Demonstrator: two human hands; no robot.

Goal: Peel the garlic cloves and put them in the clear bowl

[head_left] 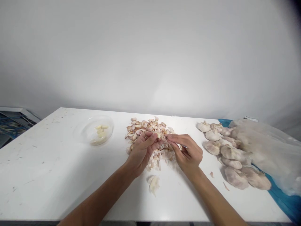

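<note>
My left hand is closed on a pale garlic clove, held between thumb and fingertips above the pile. Just to its right, my right hand pinches a thin, knife-like tool, mostly hidden by the fingers, with its tip close to the clove. Beneath and behind both hands lies a heap of unpeeled garlic cloves. Loose papery skins are scattered on its near side. At the left, a clear plastic bowl contains several peeled cloves.
Whole garlic bulbs are grouped at the right, beside a translucent plastic bag and blue plastic. A larger piece of skin rests near the front of the white table. A wall rises behind.
</note>
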